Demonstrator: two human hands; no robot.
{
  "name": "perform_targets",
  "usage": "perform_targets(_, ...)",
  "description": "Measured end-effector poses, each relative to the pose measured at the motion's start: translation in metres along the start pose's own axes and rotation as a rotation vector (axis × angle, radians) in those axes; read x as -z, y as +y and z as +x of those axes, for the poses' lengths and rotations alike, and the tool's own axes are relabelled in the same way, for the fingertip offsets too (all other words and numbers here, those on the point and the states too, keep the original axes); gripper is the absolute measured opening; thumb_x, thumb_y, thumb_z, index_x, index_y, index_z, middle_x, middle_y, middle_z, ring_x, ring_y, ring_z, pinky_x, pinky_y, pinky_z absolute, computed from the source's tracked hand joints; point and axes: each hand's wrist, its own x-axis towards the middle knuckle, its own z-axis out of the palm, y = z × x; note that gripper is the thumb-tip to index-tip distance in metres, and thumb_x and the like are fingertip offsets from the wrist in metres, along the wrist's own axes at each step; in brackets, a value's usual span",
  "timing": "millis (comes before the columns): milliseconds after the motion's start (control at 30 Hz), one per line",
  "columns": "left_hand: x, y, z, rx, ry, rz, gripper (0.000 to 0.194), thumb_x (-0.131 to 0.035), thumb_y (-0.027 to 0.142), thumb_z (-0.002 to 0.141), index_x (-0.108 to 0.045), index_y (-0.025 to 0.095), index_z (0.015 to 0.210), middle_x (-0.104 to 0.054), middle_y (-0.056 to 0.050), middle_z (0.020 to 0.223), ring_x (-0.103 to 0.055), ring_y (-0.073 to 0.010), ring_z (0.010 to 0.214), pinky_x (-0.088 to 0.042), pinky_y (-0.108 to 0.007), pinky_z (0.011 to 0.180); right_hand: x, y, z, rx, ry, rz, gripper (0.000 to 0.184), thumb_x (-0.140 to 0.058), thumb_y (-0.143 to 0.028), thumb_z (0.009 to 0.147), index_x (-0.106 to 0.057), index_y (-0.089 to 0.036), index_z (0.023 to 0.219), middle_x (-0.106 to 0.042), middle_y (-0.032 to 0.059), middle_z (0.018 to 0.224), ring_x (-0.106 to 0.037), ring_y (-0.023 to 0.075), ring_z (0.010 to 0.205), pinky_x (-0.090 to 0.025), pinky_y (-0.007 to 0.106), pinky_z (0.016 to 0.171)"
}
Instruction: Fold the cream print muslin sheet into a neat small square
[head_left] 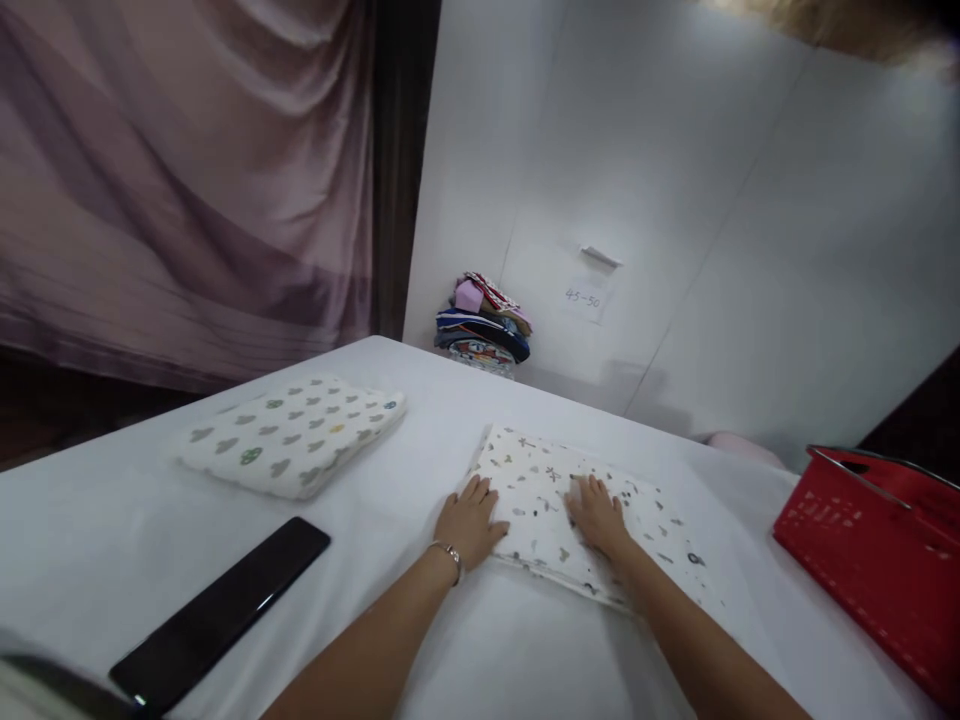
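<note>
A white cloth with small grey-green prints [540, 480] lies folded flat on the white-covered table [420, 440]. At its left edge rests my left hand [469, 520], fingers spread, with a bracelet on the wrist. My right hand [596, 512] lies flat on the middle of the cloth, its fingers stretched out. Neither hand grips anything. To the left is a second folded cloth, white with grey cloud-like shapes [292, 435], apart from both hands.
A long black flat object [225, 610] lies at the front left. On the right stands a red plastic basket [870, 550] with a metal handle. Folded clothes [484, 325] are stacked beyond the far edge, by the wall. A pink curtain [187, 180] hangs at left.
</note>
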Motion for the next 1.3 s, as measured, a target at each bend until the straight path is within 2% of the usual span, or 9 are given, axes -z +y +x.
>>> perform_targets(100, 0.007, -0.003, -0.001, 0.056, 0.112, -0.041, 0.048, -0.033, 0.048, 0.084, -0.046, 0.020, 0.122, -0.034, -0.005, 0.141, -0.020, -0.0211, 0.132, -0.030, -0.037, 0.100, -0.006, -0.025, -0.020, 0.170, 0.018, 0.004, 0.062, -0.018, -0.054, 0.087, -0.021, -0.022, 0.141, -0.011, 0.0031, 0.149, -0.005, 0.0209, 0.136, -0.008, 0.044, 0.107)
perform_targets(200, 0.013, -0.010, 0.000, 0.158, 0.158, -0.036, 0.039, -0.032, 0.041, 0.086, -0.051, 0.019, 0.112, -0.051, -0.008, 0.124, -0.041, -0.0217, 0.118, -0.037, -0.034, 0.092, -0.013, -0.041, -0.039, 0.283, -0.032, -0.003, 0.063, -0.015, -0.055, 0.088, -0.022, -0.022, 0.141, -0.010, 0.0014, 0.149, -0.003, 0.0192, 0.136, -0.005, 0.042, 0.108)
perform_targets(300, 0.015, -0.018, 0.003, 0.265, 0.116, -0.005, 0.032, -0.038, 0.037, 0.083, -0.056, 0.017, 0.100, -0.060, -0.009, 0.104, -0.053, -0.0231, 0.100, -0.042, -0.034, 0.083, -0.010, -0.045, -0.044, 0.271, -0.082, 0.012, 0.064, -0.016, -0.055, 0.088, -0.023, -0.020, 0.141, -0.011, 0.0033, 0.148, -0.006, 0.0204, 0.136, -0.007, 0.043, 0.108)
perform_targets(467, 0.014, -0.025, 0.006, 0.361, 0.032, -0.031, 0.033, -0.041, 0.041, 0.081, -0.058, 0.016, 0.094, -0.062, -0.011, 0.099, -0.059, -0.0238, 0.089, -0.045, -0.034, 0.075, -0.004, -0.054, -0.041, 0.343, -0.030, 0.042, 0.067, -0.016, -0.058, 0.086, -0.019, -0.020, 0.142, -0.007, 0.0029, 0.149, -0.001, 0.0206, 0.136, -0.004, 0.042, 0.108)
perform_targets(633, 0.014, -0.027, 0.007, 0.384, -0.007, -0.057, 0.034, -0.044, 0.041, 0.079, -0.057, 0.016, 0.096, -0.064, -0.011, 0.095, -0.060, -0.0253, 0.091, -0.045, -0.034, 0.074, -0.007, -0.061, -0.036, 0.394, -0.156, 0.064, 0.068, -0.016, -0.060, 0.086, -0.021, -0.019, 0.141, -0.010, 0.0029, 0.148, -0.004, 0.0208, 0.136, -0.005, 0.042, 0.108)
perform_targets(800, 0.013, -0.029, 0.010, 0.422, -0.027, -0.103, 0.037, -0.047, 0.041, 0.076, -0.057, 0.014, 0.100, -0.065, -0.012, 0.095, -0.060, -0.0262, 0.092, -0.045, -0.035, 0.076, 0.008, -0.074, 0.000, 0.401, -0.126, 0.161, 0.065, -0.032, -0.055, 0.085, -0.026, -0.020, 0.139, -0.021, 0.0051, 0.146, -0.014, 0.0228, 0.134, -0.014, 0.043, 0.107)
perform_targets(967, 0.015, -0.032, 0.011, 0.445, -0.068, -0.141, 0.039, -0.048, 0.042, 0.074, -0.061, 0.014, 0.096, -0.065, -0.015, 0.097, -0.060, -0.0267, 0.093, -0.044, -0.035, 0.076, 0.025, -0.103, 0.063, 0.380, -0.002, 0.198, 0.052, -0.043, -0.035, 0.084, -0.041, -0.017, 0.132, -0.042, 0.0075, 0.136, -0.040, 0.0225, 0.123, -0.031, 0.035, 0.102)
perform_targets(1067, 0.017, -0.033, 0.009, 0.441, -0.080, -0.148, 0.039, -0.047, 0.042, 0.074, -0.063, 0.014, 0.096, -0.065, -0.015, 0.097, -0.060, -0.0264, 0.093, -0.044, -0.035, 0.077, 0.030, -0.120, 0.099, 0.375, 0.038, 0.167, 0.046, -0.042, -0.022, 0.083, -0.045, -0.017, 0.129, -0.047, 0.0073, 0.132, -0.042, 0.0224, 0.122, -0.031, 0.036, 0.102)
perform_targets(1300, 0.016, -0.029, 0.006, 0.425, -0.033, -0.156, 0.040, -0.045, 0.041, 0.074, -0.061, 0.012, 0.098, -0.065, -0.014, 0.096, -0.060, -0.0279, 0.092, -0.045, -0.037, 0.077, 0.029, -0.149, 0.153, 0.481, -0.052, 0.040, 0.048, -0.054, -0.017, 0.080, -0.046, -0.015, 0.128, -0.052, 0.0141, 0.125, -0.050, 0.0256, 0.113, -0.038, 0.040, 0.097)
